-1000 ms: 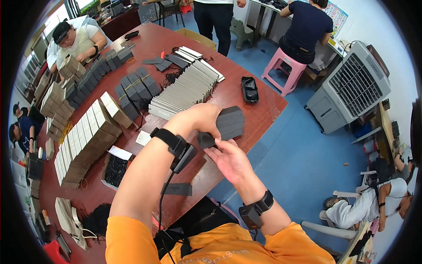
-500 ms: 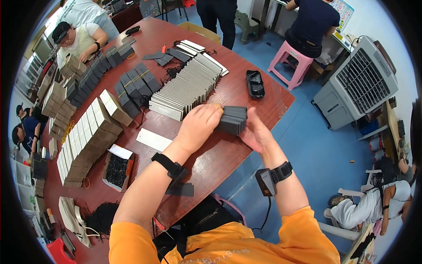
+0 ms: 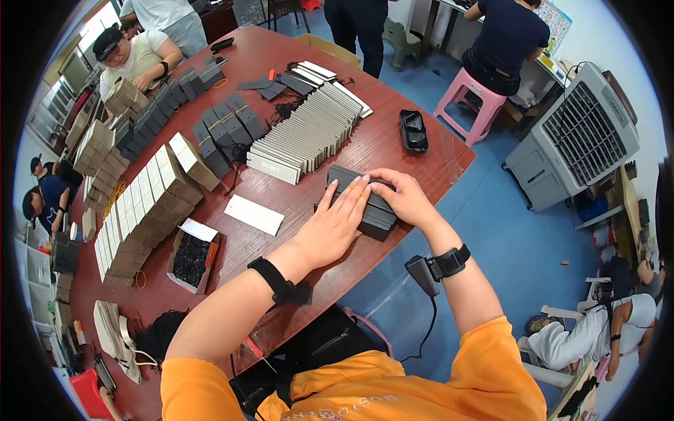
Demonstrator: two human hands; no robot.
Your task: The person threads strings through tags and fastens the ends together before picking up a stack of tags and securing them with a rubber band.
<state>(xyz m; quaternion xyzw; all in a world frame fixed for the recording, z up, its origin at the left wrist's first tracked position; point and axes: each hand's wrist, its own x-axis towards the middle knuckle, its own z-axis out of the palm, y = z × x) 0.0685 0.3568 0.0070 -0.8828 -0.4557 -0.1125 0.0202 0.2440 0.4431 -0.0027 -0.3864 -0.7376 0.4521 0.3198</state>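
Note:
A stack of dark grey cards (image 3: pixel 379 220) rests on the table by its near right edge, partly hidden under my hands. My left hand (image 3: pixel 335 219) lies across the stack and grips it, fingers reaching toward the far side. From the right, my right hand (image 3: pixel 405 197) closes over the stack's top edge, with thumb and index finger close to the left fingertips. A thin yellow rubber band (image 3: pixel 359 190) shows at the left fingers; whether it goes all round the stack is hidden. Beyond my hands stands a long row of pale cards (image 3: pixel 309 133).
A white card (image 3: pixel 254 215) and an open box of small black pieces (image 3: pixel 192 261) lie left of my hands. Banded white bundles (image 3: pixel 144 210) and grey bundles (image 3: pixel 226 133) stand farther left. A black tray (image 3: pixel 413 130) sits at the far right. A co-worker (image 3: pixel 133 63) works across the table.
The stack has come down from above the table onto its surface. My left hand has shifted to lie over it, and my right hand has turned from its side to its top edge.

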